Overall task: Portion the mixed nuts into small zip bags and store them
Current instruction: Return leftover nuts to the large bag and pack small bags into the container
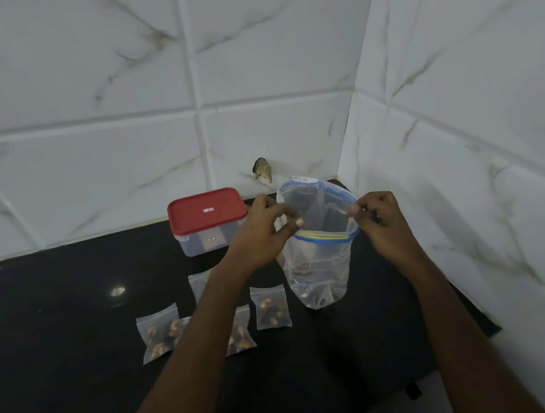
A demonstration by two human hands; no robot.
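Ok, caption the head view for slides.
The left hand and right hand pinch an open large zip bag beside small nut bags.

The left forearm [205, 338] hides most of the middle small bag [185, 322] and parts of the far small bag [199, 284] and near small bag [243, 331]. The lid label [208, 210] is unreadably small; contents of the large zip bag [318, 269] are blurred.

Black countertop [57, 335], red-lidded clear container [209, 219] at the back, small filled zip bags [271, 307] nearer

Red lid [205, 210] on the clear box, black counter [57, 335], white marbled tiles [78, 92], blue-and-yellow zip strip on the clear bag [319, 262].
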